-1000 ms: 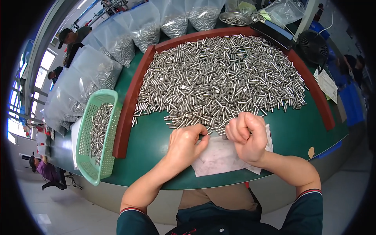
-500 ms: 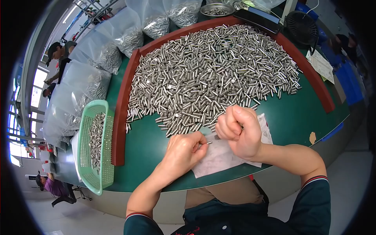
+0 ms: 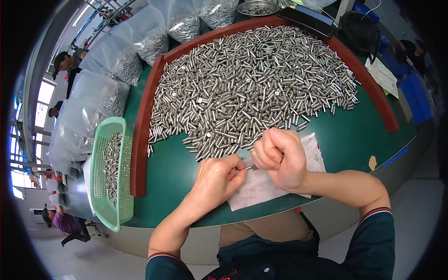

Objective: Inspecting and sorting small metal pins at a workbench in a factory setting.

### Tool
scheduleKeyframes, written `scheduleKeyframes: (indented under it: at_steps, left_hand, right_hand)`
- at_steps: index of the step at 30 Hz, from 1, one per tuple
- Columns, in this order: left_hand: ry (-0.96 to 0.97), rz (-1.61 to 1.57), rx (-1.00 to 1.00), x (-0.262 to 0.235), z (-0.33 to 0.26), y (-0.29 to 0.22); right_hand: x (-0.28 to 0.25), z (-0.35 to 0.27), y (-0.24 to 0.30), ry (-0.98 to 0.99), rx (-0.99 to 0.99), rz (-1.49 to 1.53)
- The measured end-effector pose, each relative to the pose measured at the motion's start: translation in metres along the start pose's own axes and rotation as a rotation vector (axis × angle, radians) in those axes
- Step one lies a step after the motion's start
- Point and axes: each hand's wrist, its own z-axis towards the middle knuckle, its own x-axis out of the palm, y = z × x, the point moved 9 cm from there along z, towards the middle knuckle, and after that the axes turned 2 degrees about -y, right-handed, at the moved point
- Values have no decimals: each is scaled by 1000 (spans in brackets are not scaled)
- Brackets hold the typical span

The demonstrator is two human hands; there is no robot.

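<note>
Centrally, both hands meet over a white cloth (image 3: 280,179) on the green table (image 3: 177,172): left hand (image 3: 215,179) with fingers curled, pinching one end of a small metal pin (image 3: 250,167), right hand (image 3: 279,158) closed in a fist around the other end. Just beyond the knuckles lies a large heap of metal pins (image 3: 252,88), bounded by a reddish curved rim (image 3: 142,130). Left of the rim, a green plastic basket (image 3: 105,186) holds more pins; clear bags of pins (image 3: 93,107) lie beyond.
</note>
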Motion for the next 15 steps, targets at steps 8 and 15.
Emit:
scheduleKeyframes:
  at_steps: [8,15]
  left_hand:
    - [3,6,4,1,0,-2]
    - [28,-40,11,1,0,-1]
  right_hand:
    - [-1,-1,-2,0,-3,-28]
    - [9,-1,-5,5,-12,-89]
